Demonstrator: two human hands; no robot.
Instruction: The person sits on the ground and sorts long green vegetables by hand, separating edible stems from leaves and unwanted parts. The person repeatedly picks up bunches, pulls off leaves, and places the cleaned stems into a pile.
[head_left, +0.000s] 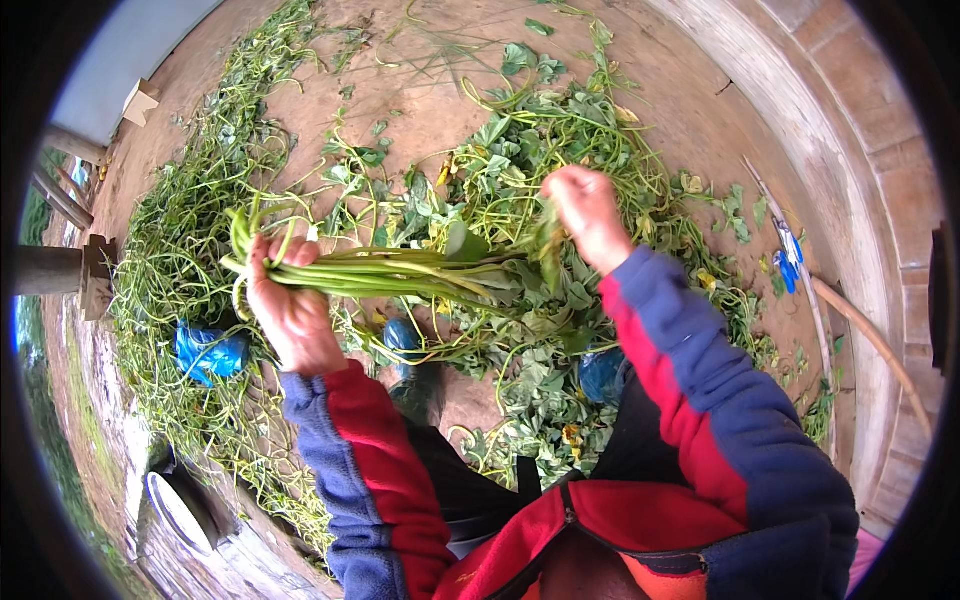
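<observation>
My left hand (291, 304) is closed around the thick ends of a bundle of long green leaf stalks (397, 279). The bundle lies sideways in the air, its leafy tips pointing right. Past those tips, my right hand (589, 210) is a raised fist, with blurred yellow-green leaves (553, 259) hanging from its fingers. Whether these leaves are still joined to the bundle cannot be made out. Under both hands, a heap of cut leaves and vines (592, 142) spreads over the floor between and beyond my feet, which have blue plastic over them.
A long pile of stripped green stalks (195, 187) runs along the left, with a blue plastic bag (214, 352) on it. Blue-handled scissors (787, 259) and a curved wooden stick (877, 337) lie at right by the wall ledge. A white-rimmed basin (184, 514) sits lower left.
</observation>
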